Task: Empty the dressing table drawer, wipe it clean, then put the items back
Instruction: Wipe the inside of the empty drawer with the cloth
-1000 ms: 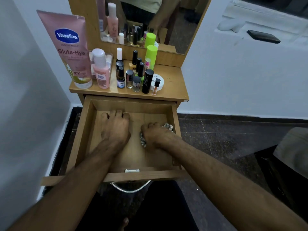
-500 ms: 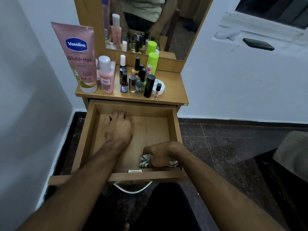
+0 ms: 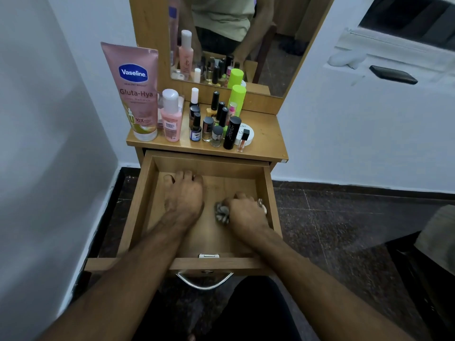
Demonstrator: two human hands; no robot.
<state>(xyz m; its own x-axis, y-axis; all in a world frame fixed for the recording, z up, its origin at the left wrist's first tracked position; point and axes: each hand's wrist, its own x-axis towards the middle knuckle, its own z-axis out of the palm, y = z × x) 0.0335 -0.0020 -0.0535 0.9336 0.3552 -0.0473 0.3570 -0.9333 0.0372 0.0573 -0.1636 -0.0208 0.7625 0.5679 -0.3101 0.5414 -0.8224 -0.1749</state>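
The wooden drawer (image 3: 269, 193) is pulled out, with only my hands and a cloth inside. My left hand (image 3: 183, 195) lies flat, palm down, on the drawer floor at the left, fingers spread. My right hand (image 3: 243, 212) is closed on a crumpled patterned cloth (image 3: 221, 212) pressed to the floor by the right wall. On the dressing table top (image 3: 268, 141) stand the items: a pink Vaseline tube (image 3: 134, 89), a pink bottle (image 3: 171, 116), several nail polish bottles (image 3: 208, 129), a black tube (image 3: 231, 132), a green-capped bottle (image 3: 237, 99) and a white jar (image 3: 247, 136).
A mirror (image 3: 236, 38) rises behind the table top. White walls stand close at the left and behind. A metal handle (image 3: 204, 283) hangs below the drawer front. A black phone (image 3: 392, 74) lies on a white ledge at right. Dark tiled floor lies to the right.
My right hand slid the cloth from the drawer's front edge back toward the middle of the right side. My left hand stayed flat in place.
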